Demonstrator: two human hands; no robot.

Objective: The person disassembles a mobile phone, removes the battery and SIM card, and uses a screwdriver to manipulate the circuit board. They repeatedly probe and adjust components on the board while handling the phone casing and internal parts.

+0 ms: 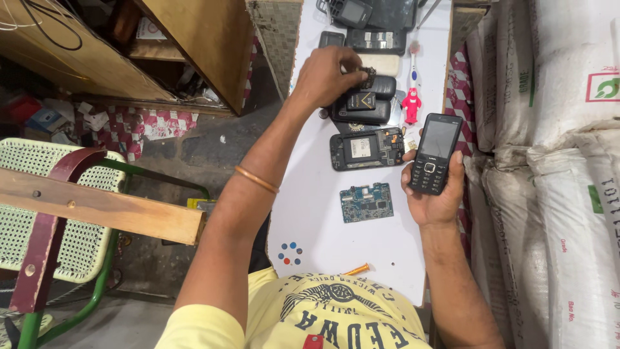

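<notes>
- Right hand (434, 197) grip is clamped on a black keypad phone (434, 154), just right of the opened phone shell (366, 150).
- Left hand (326, 76) fingertips pinch a small part (369, 77) beyond that shell, over the white desk (310, 213).

Bare white table (316, 213) lay open nearest the person; phone shells (365, 106), an opened phone (367, 149) and a circuit board (366, 202) crowded the rest.

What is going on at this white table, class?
A person sits at a white table strewn with phone parts. The right hand holds a black keypad phone upright. The left hand reaches to a pile of black phone parts, pinching a small piece. An opened phone body and a loose circuit board lie between.
</notes>
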